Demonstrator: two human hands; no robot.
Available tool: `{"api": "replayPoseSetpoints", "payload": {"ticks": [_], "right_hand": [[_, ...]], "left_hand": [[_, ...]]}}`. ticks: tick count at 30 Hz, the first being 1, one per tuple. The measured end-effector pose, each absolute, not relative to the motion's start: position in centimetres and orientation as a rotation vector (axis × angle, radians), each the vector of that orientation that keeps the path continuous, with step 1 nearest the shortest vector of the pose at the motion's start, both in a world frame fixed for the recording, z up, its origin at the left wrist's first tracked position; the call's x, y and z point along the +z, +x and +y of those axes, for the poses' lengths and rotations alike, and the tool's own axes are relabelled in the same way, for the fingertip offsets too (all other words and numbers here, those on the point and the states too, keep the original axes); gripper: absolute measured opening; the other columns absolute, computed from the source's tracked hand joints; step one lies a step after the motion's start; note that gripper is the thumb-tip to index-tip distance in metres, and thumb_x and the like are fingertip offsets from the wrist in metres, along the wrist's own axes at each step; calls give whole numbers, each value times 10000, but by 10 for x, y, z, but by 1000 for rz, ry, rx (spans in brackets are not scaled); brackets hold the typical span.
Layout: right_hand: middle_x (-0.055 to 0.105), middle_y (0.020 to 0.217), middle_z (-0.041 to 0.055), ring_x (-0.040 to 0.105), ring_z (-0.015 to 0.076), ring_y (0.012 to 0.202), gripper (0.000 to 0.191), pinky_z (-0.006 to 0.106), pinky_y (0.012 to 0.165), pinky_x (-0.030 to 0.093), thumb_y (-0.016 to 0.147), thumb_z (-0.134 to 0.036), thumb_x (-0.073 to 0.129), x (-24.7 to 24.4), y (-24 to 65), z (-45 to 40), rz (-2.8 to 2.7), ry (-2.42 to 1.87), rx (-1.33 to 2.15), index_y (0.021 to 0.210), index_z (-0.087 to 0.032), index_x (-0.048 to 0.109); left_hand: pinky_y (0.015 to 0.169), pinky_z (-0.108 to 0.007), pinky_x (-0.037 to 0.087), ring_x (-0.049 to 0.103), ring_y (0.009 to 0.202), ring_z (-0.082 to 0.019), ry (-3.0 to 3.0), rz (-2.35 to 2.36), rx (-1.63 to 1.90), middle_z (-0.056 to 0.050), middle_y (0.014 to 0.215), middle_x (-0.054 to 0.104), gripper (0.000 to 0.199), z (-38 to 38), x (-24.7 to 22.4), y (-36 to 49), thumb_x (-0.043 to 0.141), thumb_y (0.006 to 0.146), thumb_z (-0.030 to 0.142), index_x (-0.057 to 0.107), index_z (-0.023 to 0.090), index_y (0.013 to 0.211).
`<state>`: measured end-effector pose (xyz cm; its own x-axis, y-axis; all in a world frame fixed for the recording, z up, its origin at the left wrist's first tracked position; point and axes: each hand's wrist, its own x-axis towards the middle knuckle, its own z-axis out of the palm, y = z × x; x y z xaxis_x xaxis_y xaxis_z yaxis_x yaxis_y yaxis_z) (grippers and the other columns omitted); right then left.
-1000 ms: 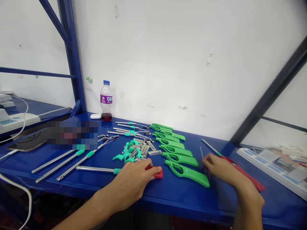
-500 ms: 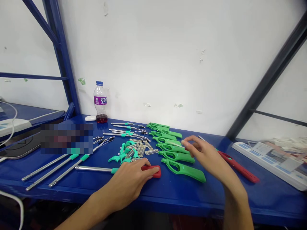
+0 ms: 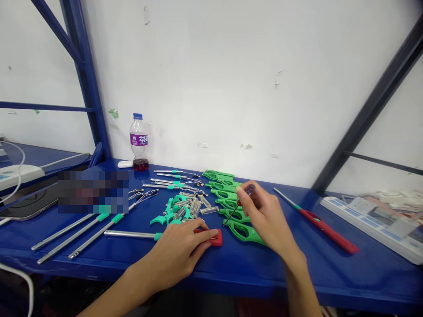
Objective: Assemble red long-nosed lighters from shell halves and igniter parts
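My left hand (image 3: 180,244) presses a red long-nosed lighter (image 3: 216,239) against the blue table, covering most of its handle. The lighter's silver tube (image 3: 128,234) with a teal collar points left. In my right hand (image 3: 264,215), a small screwdriver (image 3: 233,215) is gripped by its dark handle. Its thin shaft slants down to the left, and the tip is above and right of the lighter's red end, apart from it. Green lighter shells (image 3: 249,235) lie in a column under and behind my right hand, which hides part of them.
Teal plastic parts (image 3: 161,219) and clear fuel tanks (image 3: 209,210) are heaped at the middle. Silver tubes with wires (image 3: 92,241) lie left. Another red lighter (image 3: 330,229) and a white power strip (image 3: 370,229) are right. A drink bottle (image 3: 139,141) stands by the wall.
My right hand has moved left and turned, and the screwdriver in it now shows plainly, pointing down. My left hand stays on the red lighter.
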<state>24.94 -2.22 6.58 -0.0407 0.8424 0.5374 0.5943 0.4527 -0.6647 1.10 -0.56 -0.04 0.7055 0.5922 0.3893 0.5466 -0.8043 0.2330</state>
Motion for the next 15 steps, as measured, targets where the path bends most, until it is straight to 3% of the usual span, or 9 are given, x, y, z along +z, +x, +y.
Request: {"api": "replayPoseSetpoints", "payload": {"ticks": [11, 15], "right_hand": [[565, 689, -40, 513, 162, 611, 400, 272, 599, 390, 1132, -555, 424, 61, 234, -16, -1894, -1203, 440, 905, -251, 550], [567, 699, -43, 517, 165, 620, 376, 276, 617, 387, 1136, -541, 420, 59, 234, -14, -1918, -1206, 437, 933, -254, 550]], "left_hand": [[737, -305, 536, 732, 899, -200, 2839, 924, 731, -47, 1187, 740, 353, -5, 0, 10, 483, 1132, 270, 708, 347, 1393], [766, -332, 556, 738, 944, -223, 2828, 932, 733, -43, 1182, 738, 354, -4, -3, 10, 502, 1121, 256, 701, 343, 1401]]}}
